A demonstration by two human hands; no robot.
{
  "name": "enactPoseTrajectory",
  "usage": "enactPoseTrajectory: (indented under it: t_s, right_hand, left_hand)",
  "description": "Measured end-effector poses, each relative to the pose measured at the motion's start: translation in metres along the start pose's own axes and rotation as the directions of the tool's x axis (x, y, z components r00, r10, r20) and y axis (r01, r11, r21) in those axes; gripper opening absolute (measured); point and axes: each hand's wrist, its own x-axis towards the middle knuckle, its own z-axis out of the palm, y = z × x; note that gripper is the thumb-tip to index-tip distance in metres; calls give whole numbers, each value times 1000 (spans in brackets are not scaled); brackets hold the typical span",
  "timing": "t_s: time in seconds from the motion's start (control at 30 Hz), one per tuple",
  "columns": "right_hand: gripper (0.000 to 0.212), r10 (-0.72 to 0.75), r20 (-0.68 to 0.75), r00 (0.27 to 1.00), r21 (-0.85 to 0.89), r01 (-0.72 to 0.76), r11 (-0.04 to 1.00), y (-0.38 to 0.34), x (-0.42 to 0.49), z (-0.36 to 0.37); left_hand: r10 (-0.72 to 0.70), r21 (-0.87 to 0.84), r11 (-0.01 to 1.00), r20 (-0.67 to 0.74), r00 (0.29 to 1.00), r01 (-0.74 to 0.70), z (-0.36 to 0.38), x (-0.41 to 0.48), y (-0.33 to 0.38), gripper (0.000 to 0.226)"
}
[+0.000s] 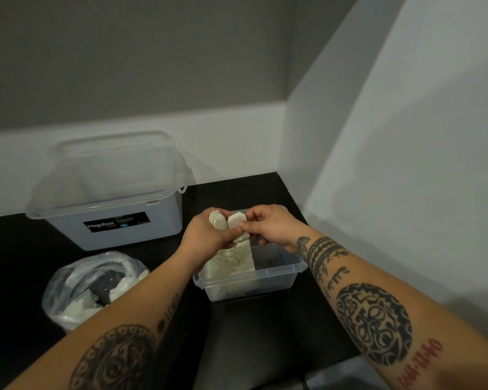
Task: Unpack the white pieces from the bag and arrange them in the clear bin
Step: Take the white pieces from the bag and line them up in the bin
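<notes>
- The black flat-topped bench [259, 327] carries everything and sits in a corner of grey and white walls, which leaves the work close in front of the person.
- The large lidded translucent plastic storage box with a black label [107, 198] stands at the far left against the wall, shut and apart from the hands; it seems to have no part in this step.
- The crumpled clear plastic bag [93, 285] lies near left on the bench, mouth open upward, with more white pieces inside around a dark gap, so the unpacking looks unfinished.
- The small clear rectangular plastic bin [268, 280] sits right of the bag, near the middle. A stack of white flat pieces [231, 263] stands on edge in its left part, probably packed upright to save room; its right part shows bare floor.
- The left hand [206, 235] is closed around a few white chunky pieces [217, 219] just above the bin's far edge.
- The right hand [271, 223] pinches one white angular piece [237, 220] between thumb and fingertips, touching the left hand's bundle, seemingly to peel it off and set it down with the stack directly below.
</notes>
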Motion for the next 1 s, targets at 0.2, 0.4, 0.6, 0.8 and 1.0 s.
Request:
enactPoseTrajectory:
  t_s: [0.2,0.4,0.6,0.8,1.0]
  right_hand:
    - [12,129,-29,991,-269,-132,954,11,5,4]
    - [13,287,73,955,-720,-149,678,20,10,20]
    - [26,389,93,917,-855,-126,503,25,21,30]
    - [35,417,89,905,-866,-136,481,32,24,37]
    - [37,418,95,903,-850,-145,507,33,22,32]
  left_hand:
    - [-24,8,1000,-146,989,25,-5,6,-17,33]
    - [14,-32,999,-180,984,-20,-3,2,-22,32]
    - [-2,-11,1000,-196,981,0,-2,3,-23,32]
    - [7,4,1000,-227,974,-6,0,4,-23,33]
    - [1,29,1000,-247,969,7,3,4,-22,34]
